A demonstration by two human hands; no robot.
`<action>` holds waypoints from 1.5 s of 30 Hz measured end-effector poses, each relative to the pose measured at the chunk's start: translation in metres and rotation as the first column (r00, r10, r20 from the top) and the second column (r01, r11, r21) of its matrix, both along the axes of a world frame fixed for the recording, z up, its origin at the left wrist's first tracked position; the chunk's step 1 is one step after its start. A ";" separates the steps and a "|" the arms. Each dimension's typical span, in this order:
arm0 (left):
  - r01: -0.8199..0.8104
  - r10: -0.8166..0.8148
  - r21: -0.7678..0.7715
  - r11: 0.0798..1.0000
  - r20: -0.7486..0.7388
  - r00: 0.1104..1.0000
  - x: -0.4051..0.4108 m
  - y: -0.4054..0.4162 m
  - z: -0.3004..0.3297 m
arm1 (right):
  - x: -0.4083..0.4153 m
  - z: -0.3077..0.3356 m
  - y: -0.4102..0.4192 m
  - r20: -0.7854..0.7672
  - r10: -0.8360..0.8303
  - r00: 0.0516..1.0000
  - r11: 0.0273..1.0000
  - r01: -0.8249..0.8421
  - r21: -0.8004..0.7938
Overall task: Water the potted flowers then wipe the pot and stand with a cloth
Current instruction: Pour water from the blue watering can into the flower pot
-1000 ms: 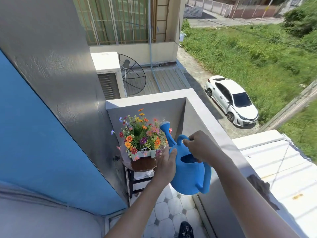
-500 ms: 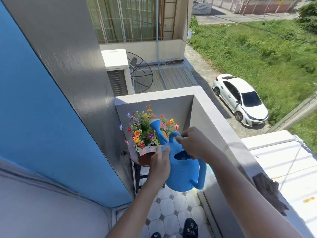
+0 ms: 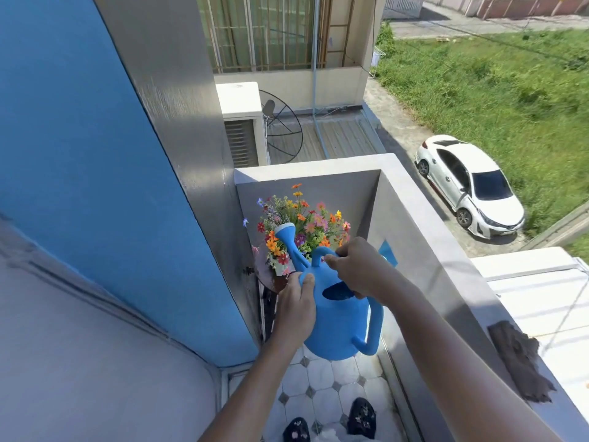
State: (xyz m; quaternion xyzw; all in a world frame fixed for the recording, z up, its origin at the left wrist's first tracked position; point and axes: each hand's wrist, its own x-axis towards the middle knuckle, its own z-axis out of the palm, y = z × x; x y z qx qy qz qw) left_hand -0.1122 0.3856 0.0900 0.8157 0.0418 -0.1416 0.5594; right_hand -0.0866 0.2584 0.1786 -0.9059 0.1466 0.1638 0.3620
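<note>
A blue watering can (image 3: 341,323) is held over the balcony corner, its spout head (image 3: 284,230) tipped into the colourful potted flowers (image 3: 302,224). My left hand (image 3: 296,306) presses against the can's left side. Around the top handle, my right hand (image 3: 357,266) is closed. The white pot (image 3: 279,268) sits on a round brown stand top (image 3: 269,275), both mostly hidden by the can and my left hand. A dark brown cloth (image 3: 519,358) lies on the parapet ledge at the right.
The balcony is narrow: a blue and grey wall (image 3: 111,186) on the left, a grey parapet (image 3: 424,224) at the front and right. Tiled floor (image 3: 322,387) and my slippers (image 3: 360,422) are below. A white car (image 3: 468,183) is parked far down.
The can has tipped further toward the flowers, its spout now lower among the blooms. Both hands keep their hold. The camera has drifted slightly left.
</note>
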 end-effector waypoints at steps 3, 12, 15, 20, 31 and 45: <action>0.002 -0.002 -0.007 1.000 -0.022 1.000 -0.006 -0.003 -0.004 | -0.006 -0.002 -0.002 -0.015 -0.005 1.000 1.000 0.005 0.003; 0.063 -0.064 -0.030 0.998 -0.053 0.997 -0.015 -0.028 -0.007 | -0.024 0.000 -0.024 -0.034 -0.081 0.996 0.996 0.080 -0.023; 0.097 -0.098 -0.031 0.995 -0.056 0.994 -0.014 -0.038 -0.006 | -0.028 0.000 -0.034 -0.023 -0.117 0.993 0.992 0.116 -0.052; 0.131 -0.135 -0.060 0.990 -0.066 0.989 -0.015 -0.052 -0.006 | -0.031 0.001 -0.046 -0.049 -0.139 0.989 0.988 0.135 -0.075; 0.150 -0.153 -0.053 0.987 -0.060 0.986 -0.001 -0.061 -0.010 | -0.023 -0.002 -0.055 -0.064 -0.208 0.976 0.978 0.208 -0.006; 0.195 -0.197 -0.032 0.980 -0.046 0.979 0.025 -0.081 -0.006 | 0.000 -0.001 -0.077 -0.053 -0.253 0.966 0.967 0.253 -0.014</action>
